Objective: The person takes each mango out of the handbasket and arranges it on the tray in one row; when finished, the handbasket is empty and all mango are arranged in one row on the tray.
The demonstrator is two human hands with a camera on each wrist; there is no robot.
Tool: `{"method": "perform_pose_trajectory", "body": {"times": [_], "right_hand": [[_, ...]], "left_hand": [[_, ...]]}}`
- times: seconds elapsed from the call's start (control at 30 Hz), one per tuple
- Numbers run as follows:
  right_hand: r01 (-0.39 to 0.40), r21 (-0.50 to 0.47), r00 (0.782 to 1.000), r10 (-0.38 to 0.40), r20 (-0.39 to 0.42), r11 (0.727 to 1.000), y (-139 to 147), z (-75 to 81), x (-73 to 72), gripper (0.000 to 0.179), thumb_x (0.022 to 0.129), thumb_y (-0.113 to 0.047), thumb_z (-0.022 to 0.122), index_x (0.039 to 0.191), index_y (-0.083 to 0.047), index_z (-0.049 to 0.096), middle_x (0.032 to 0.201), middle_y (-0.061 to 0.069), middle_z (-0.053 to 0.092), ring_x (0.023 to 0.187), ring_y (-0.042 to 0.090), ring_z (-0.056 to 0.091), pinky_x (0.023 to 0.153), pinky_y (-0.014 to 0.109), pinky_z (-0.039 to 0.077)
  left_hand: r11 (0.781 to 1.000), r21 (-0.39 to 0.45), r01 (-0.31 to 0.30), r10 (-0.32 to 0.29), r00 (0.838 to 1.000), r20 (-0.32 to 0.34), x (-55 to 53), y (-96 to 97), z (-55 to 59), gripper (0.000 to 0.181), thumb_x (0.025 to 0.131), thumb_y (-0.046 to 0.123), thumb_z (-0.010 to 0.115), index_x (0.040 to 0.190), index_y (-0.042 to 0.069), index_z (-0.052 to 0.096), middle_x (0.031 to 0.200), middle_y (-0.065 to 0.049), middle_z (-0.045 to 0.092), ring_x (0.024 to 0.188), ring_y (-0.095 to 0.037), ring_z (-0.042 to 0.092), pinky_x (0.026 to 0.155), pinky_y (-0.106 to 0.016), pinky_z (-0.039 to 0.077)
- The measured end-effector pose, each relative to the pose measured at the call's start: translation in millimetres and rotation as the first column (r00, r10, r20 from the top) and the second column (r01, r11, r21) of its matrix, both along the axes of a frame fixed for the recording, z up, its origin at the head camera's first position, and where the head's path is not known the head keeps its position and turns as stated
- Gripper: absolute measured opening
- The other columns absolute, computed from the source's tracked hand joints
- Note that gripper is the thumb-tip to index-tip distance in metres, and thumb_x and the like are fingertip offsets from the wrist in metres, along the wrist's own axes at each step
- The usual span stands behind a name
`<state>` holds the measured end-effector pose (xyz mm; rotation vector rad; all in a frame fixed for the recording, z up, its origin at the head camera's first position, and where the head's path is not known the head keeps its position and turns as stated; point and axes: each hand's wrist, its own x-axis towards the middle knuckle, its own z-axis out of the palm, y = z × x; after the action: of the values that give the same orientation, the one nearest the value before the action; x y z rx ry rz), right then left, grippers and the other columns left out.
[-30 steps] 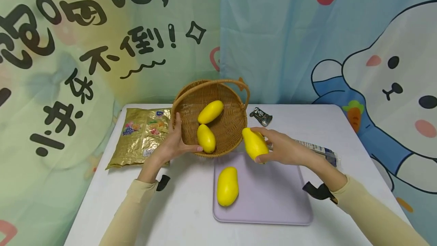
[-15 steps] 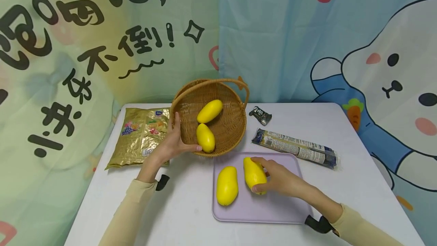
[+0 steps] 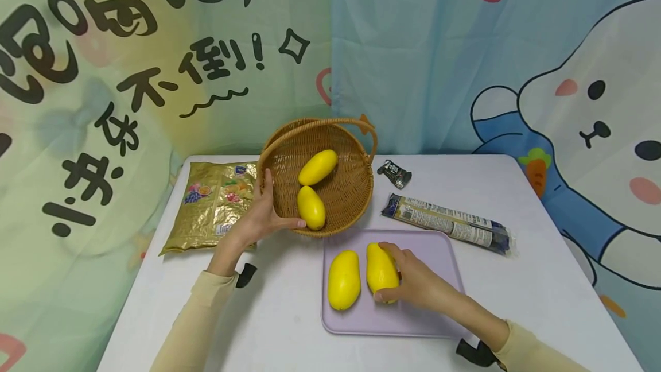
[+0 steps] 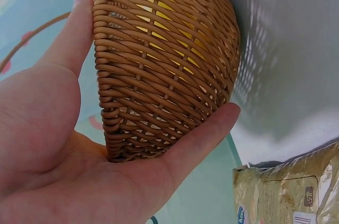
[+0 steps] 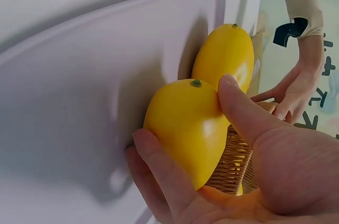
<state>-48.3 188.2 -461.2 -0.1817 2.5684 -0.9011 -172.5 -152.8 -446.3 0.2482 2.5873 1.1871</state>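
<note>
My left hand (image 3: 263,211) holds a brown wicker basket (image 3: 348,200) by its left side, tipped so its mouth faces me. In the left wrist view, thumb and fingers spread around the basket's woven wall (image 4: 164,70). Two yellow mangoes lie inside, an upper mango (image 3: 317,167) and a lower mango (image 3: 311,209). My right hand (image 3: 418,280) grips another mango (image 3: 381,268) between thumb and fingers, low over the lilac tray (image 3: 413,323). Just left of it, one more mango (image 3: 343,280) lies on the tray. The right wrist view shows the gripped mango (image 5: 185,123) with a green stem spot.
A gold snack bag (image 3: 212,205) lies left of the basket. To the right are a small black wrapped packet (image 3: 395,174) and a long clear-and-blue package (image 3: 449,223) behind the tray. A printed curtain (image 3: 403,62) hangs behind the white table (image 3: 279,314).
My right hand has brought its mango from beside the basket down toward me, over the tray, then slightly left next to the other mango. The left hand and basket have stayed put.
</note>
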Motion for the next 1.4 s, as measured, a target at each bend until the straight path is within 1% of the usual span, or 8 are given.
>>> {"method": "perform_pose_trajectory", "body": {"times": [0.17,0.4,0.53,0.67,0.83,0.93,1.17,1.4], "right_hand": [[0.004,0.009,1.000,-0.003,-0.009,1.000,-1,1.6,1.0,0.108,0.069,-0.046,0.092,0.156,-0.017,0.034,0.120,0.014,0.056,0.097,0.021,0.054,0.089,0.044,0.049],[0.011,0.009,1.000,-0.011,0.026,1.000,-3,2.7,2.9,0.112,0.069,-0.045,0.092,0.157,-0.013,0.031,0.123,0.016,0.055,0.089,0.019,0.057,0.076,0.033,0.049],[0.003,0.012,1.000,-0.004,0.030,1.000,-2,3.9,2.7,0.112,0.069,-0.047,0.092,0.157,-0.013,0.032,0.127,0.017,0.055,0.092,0.018,0.059,0.076,0.032,0.050],[-0.007,0.026,0.999,0.006,0.035,1.000,0,10.1,0.1,0.111,0.070,-0.050,0.090,0.157,-0.013,0.033,0.130,0.018,0.054,0.098,0.021,0.060,0.082,0.037,0.053],[-0.020,0.062,1.000,0.019,0.013,0.998,4,25.9,-9.1,0.109,0.074,-0.056,0.086,0.158,-0.014,0.031,0.145,0.023,0.046,0.117,0.030,0.061,0.096,0.052,0.054],[-0.027,0.075,0.999,0.030,-0.041,0.997,9,37.5,-17.3,0.108,0.076,-0.058,0.083,0.159,-0.015,0.029,0.152,0.027,0.039,0.122,0.035,0.060,0.096,0.056,0.054],[-0.027,0.088,0.987,0.040,-0.153,0.996,17,66.6,-38.0,0.106,0.079,-0.061,0.080,0.159,-0.014,0.028,0.151,0.026,0.037,0.121,0.038,0.057,0.090,0.057,0.055],[-0.064,0.087,0.975,0.081,-0.206,0.994,13,97.8,-64.0,0.107,0.081,-0.057,0.080,0.161,-0.012,0.024,0.151,0.029,0.037,0.124,0.041,0.055,0.097,0.062,0.051]], "left_hand": [[1.000,-0.005,0.000,0.000,1.000,-0.002,-0.2,-0.2,1.0,0.145,0.076,0.045,0.089,0.158,0.019,-0.027,0.163,-0.021,-0.031,0.149,-0.056,0.016,0.116,-0.060,0.034],[1.000,-0.013,-0.001,0.001,1.000,-0.001,0.6,0.7,1.1,0.146,0.075,0.046,0.090,0.158,0.020,-0.026,0.164,-0.021,-0.030,0.150,-0.055,0.013,0.117,-0.060,0.032],[1.000,-0.014,-0.003,0.003,1.000,0.003,0.3,0.8,1.8,0.146,0.075,0.046,0.090,0.158,0.020,-0.027,0.164,-0.021,-0.030,0.150,-0.056,0.014,0.117,-0.061,0.033],[1.000,-0.010,-0.005,0.005,1.000,0.008,0.0,0.8,1.0,0.146,0.075,0.046,0.090,0.158,0.020,-0.027,0.164,-0.022,-0.030,0.150,-0.056,0.016,0.117,-0.061,0.033],[1.000,-0.006,-0.004,0.004,1.000,0.004,-0.5,0.7,-0.3,0.146,0.075,0.045,0.090,0.158,0.020,-0.027,0.164,-0.021,-0.030,0.151,-0.054,0.012,0.118,-0.060,0.031],[1.000,-0.010,-0.002,0.002,1.000,0.004,-0.6,0.7,-0.4,0.147,0.074,0.046,0.090,0.158,0.020,-0.028,0.164,-0.021,-0.030,0.151,-0.054,0.012,0.119,-0.059,0.030],[1.000,-0.010,-0.007,0.007,1.000,-0.001,-0.4,1.3,-0.2,0.146,0.074,0.046,0.090,0.158,0.020,-0.027,0.164,-0.021,-0.030,0.150,-0.055,0.017,0.119,-0.059,0.031],[1.000,-0.015,-0.011,0.011,1.000,-0.021,-0.8,1.2,-0.5,0.146,0.074,0.045,0.090,0.158,0.020,-0.026,0.164,-0.018,-0.031,0.150,-0.054,0.017,0.118,-0.058,0.032]]}}
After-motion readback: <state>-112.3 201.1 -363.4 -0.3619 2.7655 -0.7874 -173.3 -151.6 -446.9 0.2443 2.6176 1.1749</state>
